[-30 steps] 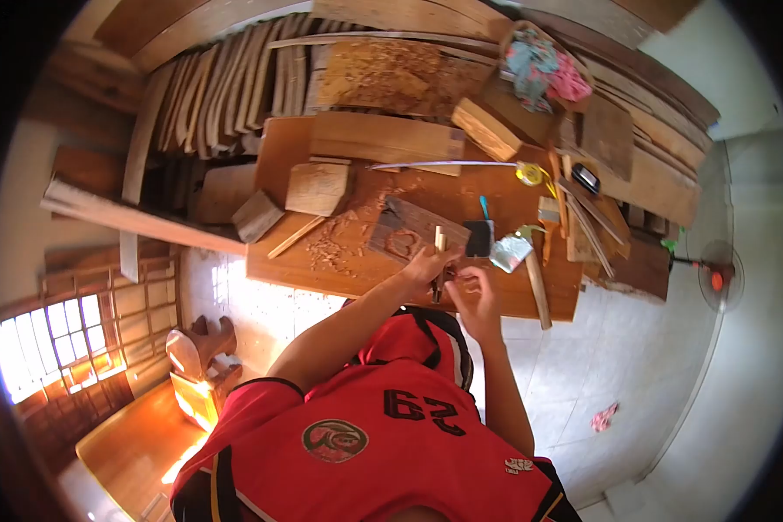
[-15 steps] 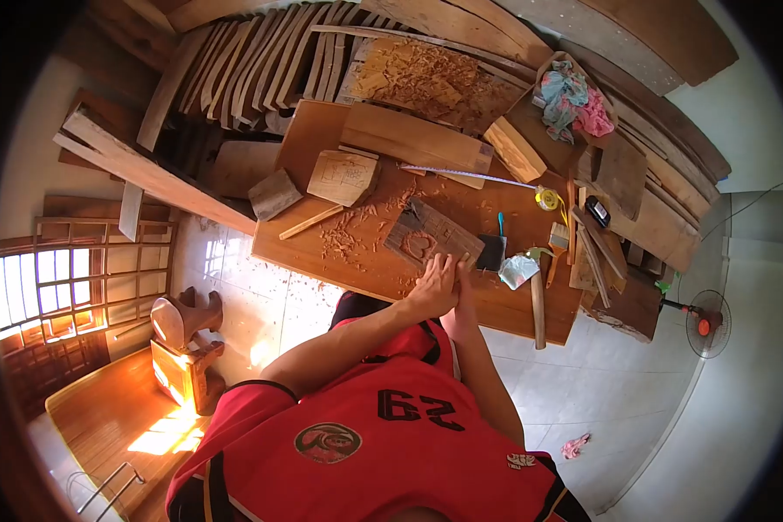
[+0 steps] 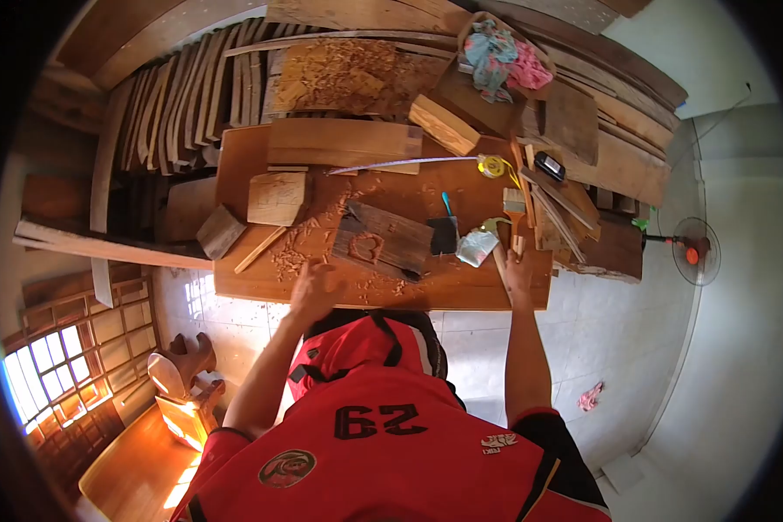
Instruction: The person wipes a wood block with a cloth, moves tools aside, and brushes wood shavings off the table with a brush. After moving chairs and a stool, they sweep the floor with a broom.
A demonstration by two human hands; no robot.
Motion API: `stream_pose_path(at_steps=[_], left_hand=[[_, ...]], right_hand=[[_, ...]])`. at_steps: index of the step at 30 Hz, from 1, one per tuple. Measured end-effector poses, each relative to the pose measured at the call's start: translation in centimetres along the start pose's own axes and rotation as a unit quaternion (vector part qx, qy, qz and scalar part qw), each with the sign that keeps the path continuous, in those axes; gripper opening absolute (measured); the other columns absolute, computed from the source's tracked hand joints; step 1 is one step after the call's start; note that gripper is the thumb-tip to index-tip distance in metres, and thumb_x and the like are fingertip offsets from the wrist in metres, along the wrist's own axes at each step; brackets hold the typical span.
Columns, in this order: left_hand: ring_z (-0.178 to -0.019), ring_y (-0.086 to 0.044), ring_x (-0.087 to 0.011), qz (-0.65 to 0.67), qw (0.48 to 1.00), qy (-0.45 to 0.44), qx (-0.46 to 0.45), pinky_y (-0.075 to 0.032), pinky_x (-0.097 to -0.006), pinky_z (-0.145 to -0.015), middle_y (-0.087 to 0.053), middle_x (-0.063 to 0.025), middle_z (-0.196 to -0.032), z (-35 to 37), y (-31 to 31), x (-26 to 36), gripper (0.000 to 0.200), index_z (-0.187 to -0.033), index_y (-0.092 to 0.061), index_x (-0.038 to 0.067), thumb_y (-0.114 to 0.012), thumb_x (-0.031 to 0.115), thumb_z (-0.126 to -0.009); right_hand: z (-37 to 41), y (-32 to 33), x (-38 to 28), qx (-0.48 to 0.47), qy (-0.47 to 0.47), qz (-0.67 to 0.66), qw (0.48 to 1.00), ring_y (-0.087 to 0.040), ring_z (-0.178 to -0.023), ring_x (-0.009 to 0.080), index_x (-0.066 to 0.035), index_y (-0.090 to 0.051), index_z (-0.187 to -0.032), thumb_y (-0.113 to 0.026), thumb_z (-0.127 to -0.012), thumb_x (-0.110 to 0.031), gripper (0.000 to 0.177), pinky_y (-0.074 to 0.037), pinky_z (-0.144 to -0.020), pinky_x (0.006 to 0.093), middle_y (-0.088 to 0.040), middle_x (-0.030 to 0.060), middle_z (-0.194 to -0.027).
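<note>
Beside the brush [image 3: 513, 202], grips pale sticks [image 3: 518, 243] in right hand [image 3: 519, 271], best held together. Spreads left hand [image 3: 316, 291], empty.

Pale wooden rods [image 3: 518, 244], probably handles, are partly hidden by the right hand [image 3: 519, 272]. The red-and-black jersey [image 3: 365, 474] is cut off below.

Left arm [image 3: 268, 370]: angled forward and inward
Left hand [image 3: 316, 291]: fingers loosely spread
Right arm [image 3: 528, 357]: reaching forward, nearly straight
Right hand [image 3: 519, 274]: fingers curled, gripping
Hands: 2, well apart
</note>
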State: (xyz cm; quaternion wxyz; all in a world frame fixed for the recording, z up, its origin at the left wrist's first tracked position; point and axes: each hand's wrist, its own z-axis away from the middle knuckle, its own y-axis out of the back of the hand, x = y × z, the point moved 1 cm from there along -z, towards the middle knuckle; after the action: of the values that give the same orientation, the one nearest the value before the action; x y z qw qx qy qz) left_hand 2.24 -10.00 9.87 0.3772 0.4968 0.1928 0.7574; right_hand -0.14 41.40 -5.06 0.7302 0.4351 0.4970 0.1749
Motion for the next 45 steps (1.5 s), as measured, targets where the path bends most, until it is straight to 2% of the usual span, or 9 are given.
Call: stream_pose_path(at_steps=[3, 8, 17, 22, 25, 28, 33, 41, 45], left_hand=[[-0.120, -0.055, -0.0335, 0.004, 0.996, 0.090, 0.002, -0.046, -0.0401, -0.101, -0.051, -0.0193, -0.131, 0.1, 0.7, -5.2, 0.051, -0.119, -0.064, 0.005, -0.072, 0.043, -0.085], [-0.093, -0.064, -0.0277, 0.025, 0.995, 0.074, 0.065, -0.054, -0.0374, -0.083, -0.057, -0.0189, -0.122, 0.1, 1.5, -9.8, 0.039, -0.115, -0.065, 0.006, -0.073, 0.032, -0.087], [-0.091, -0.066, -0.0257, 0.024, 0.999, 0.033, 0.024, -0.055, -0.0381, -0.077, -0.059, -0.0172, -0.120, -2.7, -0.3, -7.5, 0.046, -0.124, -0.058, 0.004, -0.073, 0.028, -0.088], [-0.097, -0.065, -0.0269, -0.011, 1.000, 0.017, 0.015, -0.054, -0.0397, -0.082, -0.058, -0.0165, -0.122, -3.7, 0.3, -3.5, 0.049, -0.127, -0.055, 0.006, -0.074, 0.027, -0.087], [-0.104, -0.063, -0.0293, -0.032, 0.999, 0.012, 0.014, -0.052, -0.0416, -0.088, -0.055, -0.0164, -0.125, -4.1, 1.0, -0.8, 0.053, -0.129, -0.054, 0.007, -0.075, 0.026, -0.084], [-0.113, -0.058, -0.0321, -0.073, 0.996, -0.048, 0.033, -0.049, -0.0427, -0.095, -0.053, -0.0163, -0.128, -5.1, 0.5, 0.1, 0.054, -0.129, -0.053, 0.007, -0.075, 0.023, -0.083], [-0.121, -0.052, -0.0343, -0.109, 0.977, -0.177, 0.038, -0.045, -0.0433, -0.100, -0.055, -0.0146, -0.125, -6.6, -1.3, 4.3, 0.048, -0.125, -0.055, 0.008, -0.073, 0.020, -0.082], [-0.118, -0.053, -0.0327, -0.064, 0.935, -0.346, -0.033, -0.042, -0.0454, -0.102, -0.057, -0.0113, -0.124, -12.8, -10.5, 13.1, 0.038, -0.119, -0.059, 0.008, -0.069, 0.014, -0.083], [-0.117, -0.053, -0.0300, -0.169, 0.913, -0.368, -0.057, -0.042, -0.0441, -0.102, -0.056, -0.0090, -0.125, -15.6, -14.0, 15.3, 0.037, -0.117, -0.061, 0.012, -0.069, 0.011, -0.081]], right_hand=[[-0.3, 3.9, 0.4, -0.008, -0.084, 0.146, 0.986, -0.066, -0.088, 0.0394, 0.002, -0.060, -0.112, -0.064, -0.093, -0.030, 0.037, -0.052, -0.081, 0.0499, -0.068, 0.0254, -0.098], [-0.3, 3.2, 2.0, 0.053, -0.011, 0.194, 0.980, -0.058, -0.103, 0.0458, -0.001, -0.061, -0.120, -0.072, -0.083, -0.018, 0.042, -0.049, -0.088, 0.0518, -0.061, 0.0258, -0.108], [0.8, 3.1, 1.9, 0.079, -0.010, 0.142, 0.987, -0.055, -0.111, 0.0398, -0.006, -0.060, -0.120, -0.077, -0.080, -0.020, 0.045, -0.043, -0.098, 0.0493, -0.063, 0.0178, -0.111], [1.9, 3.5, -0.1, 0.160, 0.011, 0.151, 0.975, -0.055, -0.112, 0.0390, -0.008, -0.059, -0.124, -0.074, -0.085, -0.024, 0.045, -0.041, -0.099, 0.0515, -0.062, 0.0185, -0.119], [2.3, 3.9, -4.9, 0.165, 0.138, 0.109, 0.970, -0.056, -0.110, 0.0388, -0.007, -0.059, -0.125, -0.072, -0.086, -0.025, 0.044, -0.041, -0.098, 0.0506, -0.062, 0.0182, -0.117], [3.4, 1.9, -10.3, 0.014, 0.255, -0.021, 0.967, -0.052, -0.115, 0.0379, -0.009, -0.061, -0.123, -0.075, -0.081, -0.017, 0.045, -0.040, -0.100, 0.0515, -0.059, 0.0161, -0.120], [3.9, -0.5, -13.1, -0.038, 0.220, 0.150, 0.963, -0.040, -0.129, 0.0356, -0.018, -0.064, -0.123, -0.077, -0.076, -0.011, 0.049, -0.036, -0.106, 0.0520, -0.042, 0.0109, -0.141], [2.3, -0.3, -10.9, -0.019, 0.325, -0.001, 0.946, -0.054, -0.113, 0.0331, -0.009, -0.062, -0.102, -0.068, -0.085, -0.007, 0.018, -0.039, -0.100, 0.0495, -0.061, 0.0105, -0.115], [1.1, -0.6, -8.6, -0.062, 0.104, -0.148, 0.981, -0.061, -0.093, 0.0348, -0.003, -0.055, -0.104, -0.060, -0.093, -0.009, 0.013, -0.047, -0.082, 0.0441, -0.063, 0.0181, -0.098]])
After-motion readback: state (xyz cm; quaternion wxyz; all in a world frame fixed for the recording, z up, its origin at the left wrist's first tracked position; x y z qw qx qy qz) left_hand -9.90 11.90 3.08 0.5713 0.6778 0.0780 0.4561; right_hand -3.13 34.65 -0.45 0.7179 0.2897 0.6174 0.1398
